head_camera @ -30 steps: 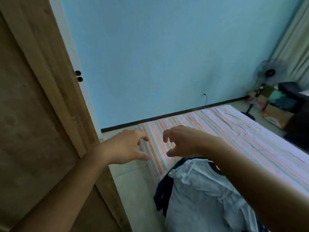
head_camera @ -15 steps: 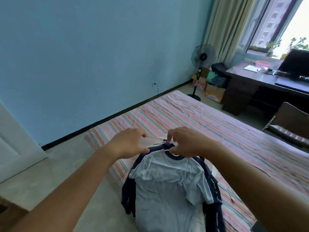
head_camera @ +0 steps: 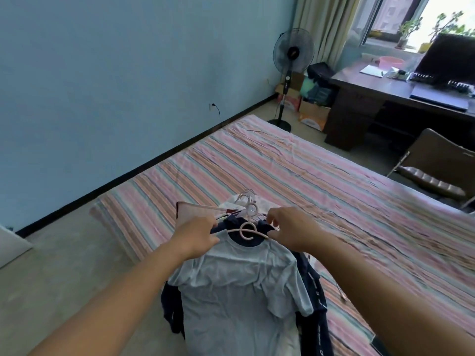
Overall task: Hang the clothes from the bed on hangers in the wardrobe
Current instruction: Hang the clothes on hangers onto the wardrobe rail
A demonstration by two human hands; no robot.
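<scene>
- The left hand (head_camera: 195, 236) is curling its fingers around the left shoulder of a pale pink plastic hanger with a looped neck (head_camera: 247, 231), and the right hand (head_camera: 291, 228) is pinching the hanger's right end between thumb and fingertips.
- The hanger is sitting in the dark collar of a light grey short-sleeved T-shirt (head_camera: 239, 294), which is lying directly below and between the two hands on top of a navy garment (head_camera: 314, 304).
- White lettering is running down the navy garment's edge, below the right hand, but it is too small to read; no other writing is legible.
- Just beyond the hands, at least two more pale pink hangers (head_camera: 246, 204) are lying together on the striped pink, grey and brown bed sheet (head_camera: 321, 186); their exact count is hard to tell.
- Compared with half a second ago, the hands are now lower on the collar and the looped hanger is showing fully between them; a second ago both hands were empty beside a wooden door, with no hanger in sight.
- Far beyond the right hand, one black standing fan (head_camera: 293, 53), one dark wooden desk (head_camera: 380, 98) and one brown chair (head_camera: 437, 165) are standing.
</scene>
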